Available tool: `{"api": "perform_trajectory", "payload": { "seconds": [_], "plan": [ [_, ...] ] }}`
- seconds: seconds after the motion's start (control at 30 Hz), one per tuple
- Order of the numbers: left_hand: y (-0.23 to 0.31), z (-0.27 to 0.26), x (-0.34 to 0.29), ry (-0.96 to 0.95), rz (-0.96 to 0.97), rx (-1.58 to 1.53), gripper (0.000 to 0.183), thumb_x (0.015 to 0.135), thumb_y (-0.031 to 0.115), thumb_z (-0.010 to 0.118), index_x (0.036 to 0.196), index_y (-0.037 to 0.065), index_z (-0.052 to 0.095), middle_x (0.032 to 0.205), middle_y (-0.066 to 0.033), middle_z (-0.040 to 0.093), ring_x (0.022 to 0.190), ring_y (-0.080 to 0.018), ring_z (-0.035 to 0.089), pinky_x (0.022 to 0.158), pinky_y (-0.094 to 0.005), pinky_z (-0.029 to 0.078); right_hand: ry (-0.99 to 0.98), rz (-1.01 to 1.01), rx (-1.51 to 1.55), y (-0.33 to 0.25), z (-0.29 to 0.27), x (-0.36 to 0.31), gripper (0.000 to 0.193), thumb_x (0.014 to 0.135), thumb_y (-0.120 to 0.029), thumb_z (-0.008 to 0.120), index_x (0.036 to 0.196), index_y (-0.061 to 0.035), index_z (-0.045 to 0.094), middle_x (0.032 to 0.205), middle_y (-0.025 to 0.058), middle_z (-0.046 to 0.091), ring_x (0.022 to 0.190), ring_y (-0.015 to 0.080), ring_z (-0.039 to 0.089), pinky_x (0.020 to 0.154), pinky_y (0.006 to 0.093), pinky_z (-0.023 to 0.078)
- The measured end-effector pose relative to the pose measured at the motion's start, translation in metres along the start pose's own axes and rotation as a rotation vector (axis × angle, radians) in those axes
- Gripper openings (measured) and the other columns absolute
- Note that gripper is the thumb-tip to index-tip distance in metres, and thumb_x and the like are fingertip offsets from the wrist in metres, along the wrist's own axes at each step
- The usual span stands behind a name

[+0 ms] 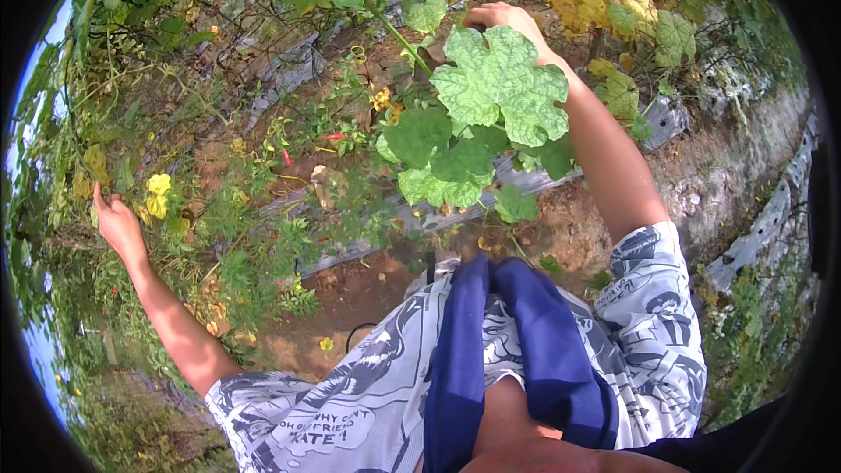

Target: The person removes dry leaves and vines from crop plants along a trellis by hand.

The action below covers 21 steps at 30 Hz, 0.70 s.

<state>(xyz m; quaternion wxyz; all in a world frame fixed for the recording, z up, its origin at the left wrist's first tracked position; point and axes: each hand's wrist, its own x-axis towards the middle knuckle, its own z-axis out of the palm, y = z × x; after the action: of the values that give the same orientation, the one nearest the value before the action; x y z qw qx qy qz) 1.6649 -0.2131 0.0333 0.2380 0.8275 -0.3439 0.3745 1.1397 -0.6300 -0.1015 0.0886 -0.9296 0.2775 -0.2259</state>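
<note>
My left hand [120, 223] reaches out to the left among the vines, its forefinger stretched up against a yellowed leaf [96, 161]. Yellow flowers [158, 195] hang just right of that hand. Farther forward, my right hand [512, 21] is bent over with its fingers curled downward, beside the vine stem. What these fingers close on, if anything, is hidden. A large green lobed leaf [501, 86] hangs in front of my right wrist and covers part of it. More green leaves on the same vine [405, 44] hang below it.
Dry yellow leaves [574, 0] cluster beyond my right hand. Low plants with red peppers [286, 158] grow between my arms. Silvery plastic sheeting [342, 256] lies along the brown soil [350, 293]. Dense foliage stands at the left. A blue cloth [547, 342] hangs down my chest.
</note>
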Motion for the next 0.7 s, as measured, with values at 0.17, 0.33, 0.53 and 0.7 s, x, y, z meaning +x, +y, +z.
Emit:
{"api": "perform_trajectory", "payload": {
  "seconds": [0.17, 0.33, 0.53, 0.7],
  "plan": [
    [0.141, -0.072, -0.057, 0.193, 0.118, 0.258, 0.044, 0.088, 0.005, 0.042, 0.13, 0.014, 0.049, 0.104, -0.0127, 0.062, 0.09, -0.0224, 0.061, 0.076, -0.0348, 0.048, 0.488, 0.564, -0.474, 0.093, -0.051, -0.042, 0.028, 0.083, -0.023, 0.062, 0.109, -0.0127, 0.064, 0.121, 0.01, 0.058, 0.112, 0.0293, 0.054, 0.088, 0.0463, 0.044],
    [0.173, -0.057, -0.07, 0.207, 0.117, 0.091, 0.039, 0.084, 0.003, 0.042, 0.113, 0.016, 0.064, 0.097, -0.0085, 0.062, 0.089, -0.0227, 0.062, 0.077, -0.0375, 0.048, 0.286, -0.121, -0.276, -0.027, -0.033, 0.015, 0.05, 0.085, -0.038, 0.061, 0.122, -0.0053, 0.053, 0.119, 0.0235, 0.055, 0.108, 0.0358, 0.052, 0.091, 0.0478, 0.041],
    [0.189, -0.067, -0.077, 0.27, -0.061, -0.086, 0.041, 0.078, 0.0, 0.039, 0.107, 0.01, 0.066, 0.107, -0.0072, 0.063, 0.095, -0.0191, 0.058, 0.082, -0.0304, 0.044, -0.811, 0.016, 0.016, -0.138, 0.014, 0.065, 0.051, 0.08, -0.041, 0.066, 0.119, -0.0089, 0.057, 0.105, 0.0179, 0.063, 0.1, 0.0336, 0.06, 0.086, 0.0425, 0.048],
    [0.183, -0.064, -0.11, 0.217, -0.001, -0.242, 0.04, 0.081, -0.002, 0.038, 0.11, 0.007, 0.064, 0.105, -0.0075, 0.063, 0.094, -0.0169, 0.058, 0.082, -0.0304, 0.045, -0.795, -0.254, -0.066, -0.126, 0.052, 0.059, 0.032, 0.076, -0.026, 0.068, 0.101, -0.0064, 0.068, 0.091, 0.0149, 0.068, 0.091, 0.0321, 0.064, 0.079, 0.0401, 0.051]
  ]
}}
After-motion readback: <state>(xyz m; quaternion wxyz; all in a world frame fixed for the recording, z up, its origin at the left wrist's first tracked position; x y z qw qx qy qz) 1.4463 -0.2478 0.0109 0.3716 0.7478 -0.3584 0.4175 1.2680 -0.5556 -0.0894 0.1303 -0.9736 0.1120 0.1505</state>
